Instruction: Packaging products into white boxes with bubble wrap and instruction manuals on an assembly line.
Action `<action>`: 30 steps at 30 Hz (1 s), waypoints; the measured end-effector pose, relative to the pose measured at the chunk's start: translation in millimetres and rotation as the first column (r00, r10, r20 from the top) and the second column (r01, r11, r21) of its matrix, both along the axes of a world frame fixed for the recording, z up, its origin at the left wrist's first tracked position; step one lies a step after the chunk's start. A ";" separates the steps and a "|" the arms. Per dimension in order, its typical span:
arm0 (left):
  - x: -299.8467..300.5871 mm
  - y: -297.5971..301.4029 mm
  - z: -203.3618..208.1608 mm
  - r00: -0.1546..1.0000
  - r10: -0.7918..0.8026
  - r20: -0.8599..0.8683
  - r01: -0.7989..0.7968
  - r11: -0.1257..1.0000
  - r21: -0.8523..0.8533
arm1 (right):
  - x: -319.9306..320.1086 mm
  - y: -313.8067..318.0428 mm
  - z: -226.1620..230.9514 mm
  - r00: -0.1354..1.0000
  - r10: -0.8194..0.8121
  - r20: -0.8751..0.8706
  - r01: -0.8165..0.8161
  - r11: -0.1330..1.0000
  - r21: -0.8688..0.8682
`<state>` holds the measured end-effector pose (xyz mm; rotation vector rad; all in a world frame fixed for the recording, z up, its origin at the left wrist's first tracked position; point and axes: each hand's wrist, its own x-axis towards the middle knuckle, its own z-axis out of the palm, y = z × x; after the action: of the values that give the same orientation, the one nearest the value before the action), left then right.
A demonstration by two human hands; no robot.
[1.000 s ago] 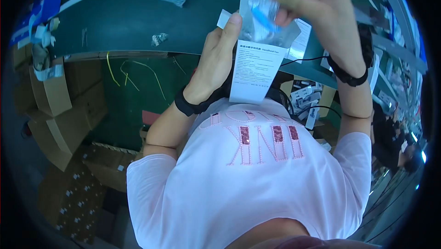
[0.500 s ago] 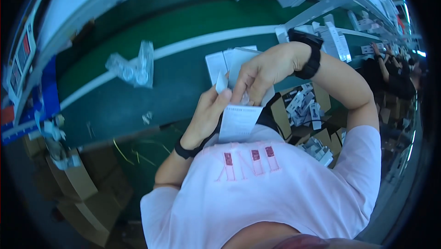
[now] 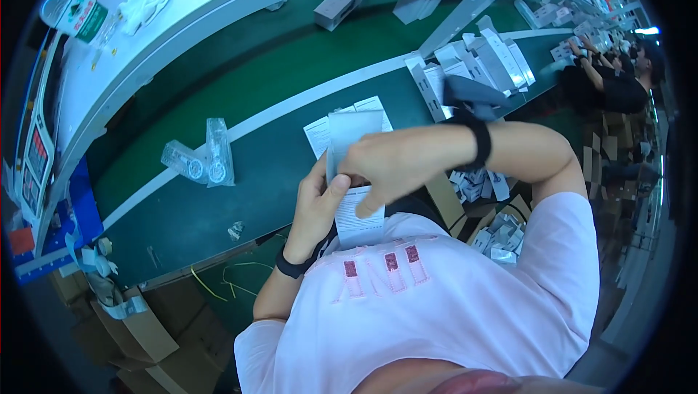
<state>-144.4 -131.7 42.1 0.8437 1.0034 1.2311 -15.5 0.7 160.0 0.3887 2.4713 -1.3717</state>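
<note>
In front of my chest, my left hand (image 3: 313, 201) is closed round the left side of a white carton (image 3: 360, 221). Its printed panel hangs toward my shirt and a pale flap (image 3: 354, 129) stands up on the far side. Over the carton's opening is my right hand (image 3: 392, 165), smeared by motion. Its thumb points down at the printed panel, and the other fingers curl out of sight, so their hold cannot be made out. Just beyond lie white printed sheets or flat cartons (image 3: 318, 136). Two clear-wrapped items with round parts (image 3: 219, 155) rest on the green bench to the left.
White cartons (image 3: 480, 63) stand in a group at the right. Cardboard boxes with small white cartons (image 3: 502, 238) are below my right arm. A single carton (image 3: 339, 6) sits farther back. A shelf (image 3: 167, 34) curves overhead, bearing a bottle (image 3: 76, 12). A co-worker (image 3: 618, 78) is far right.
My right hand has turned flatter across the carton, its fingers no longer pinching inside the opening. The carton and left hand have shifted slightly left and down in view, as the whole view has shifted.
</note>
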 end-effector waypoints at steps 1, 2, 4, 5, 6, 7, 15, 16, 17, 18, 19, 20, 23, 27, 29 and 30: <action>-0.1 0.9 0.9 1.000 -0.023 0.001 0.023 1.000 0.002 | -4.4 7.9 -1.7 0.974 0.128 0.186 -0.113 0.990 -0.089; 2.2 0.2 0.5 1.000 -0.016 0.014 0.015 0.999 0.041 | -4.4 15.5 -12.7 0.955 0.216 0.203 -0.181 0.967 -0.177; 1.7 -0.2 1.3 0.999 -0.018 0.033 0.016 0.998 0.069 | -5.4 29.7 -25.3 0.944 0.274 0.185 -0.224 0.942 -0.251; -1.9 -0.4 4.7 0.997 -0.023 0.076 0.017 0.997 0.071 | -5.7 33.2 -28.6 0.928 0.338 0.157 -0.275 0.904 -0.326; -4.6 -0.1 5.2 0.992 -0.025 0.120 0.017 0.998 0.067 | 5.5 37.1 -25.6 0.977 0.209 0.031 -0.190 0.934 -0.302; -7.7 -3.7 -1.4 0.990 0.047 0.132 -0.060 0.993 0.101 | 13.6 41.5 -30.2 0.970 -0.080 -0.227 0.060 0.994 -0.095; -14.6 2.4 -5.8 0.989 -0.058 -0.136 0.083 0.980 0.182 | 40.8 -12.5 -109.4 0.733 -0.644 0.218 0.495 0.285 -0.821; -17.3 1.5 -9.6 0.989 -0.046 -0.139 0.068 0.985 0.160 | 36.3 -9.7 -116.7 0.729 -0.658 0.190 0.474 0.284 -0.833; -19.7 -0.2 -12.5 0.990 -0.037 -0.138 0.053 0.992 0.113 | 34.1 -8.3 -116.2 0.739 -0.644 0.198 0.466 0.276 -0.840; -22.0 -1.5 -14.7 0.990 -0.029 -0.137 0.038 0.997 0.068 | 31.8 -5.7 -109.9 0.753 -0.658 -0.006 0.450 0.522 -0.725; -21.6 -1.4 -14.1 0.993 -0.015 -0.115 0.023 0.997 0.068 | 33.4 -4.9 -106.8 0.761 -0.615 -0.208 0.434 0.720 -0.542; -21.7 -3.0 -18.9 0.993 -0.011 -0.116 0.017 0.998 0.056 | 37.3 -3.9 -108.6 0.765 -0.539 -0.353 0.308 0.787 -0.535; -19.5 -10.4 -29.2 0.981 0.091 -0.173 -0.077 0.993 0.085 | 38.0 -10.4 -105.5 0.763 -0.541 -0.354 0.372 0.815 -0.444; -20.5 -12.1 -26.3 0.991 0.130 0.019 -0.129 0.991 -0.026 | 32.0 -17.6 -107.1 0.779 -0.522 -0.348 0.409 0.843 -0.351; -22.7 -11.3 -27.4 0.990 0.136 0.037 -0.135 0.990 -0.025 | 26.3 -15.0 -107.4 0.768 -0.535 -0.351 0.414 0.834 -0.366; -23.8 -11.7 -27.1 0.990 0.139 0.038 -0.138 0.990 -0.026 | 25.0 -13.7 -107.3 0.770 -0.534 -0.350 0.412 0.834 -0.367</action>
<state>-168.2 -143.4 14.9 0.7385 1.0562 1.3464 9.5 -13.0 52.7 0.7607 2.5690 -2.1983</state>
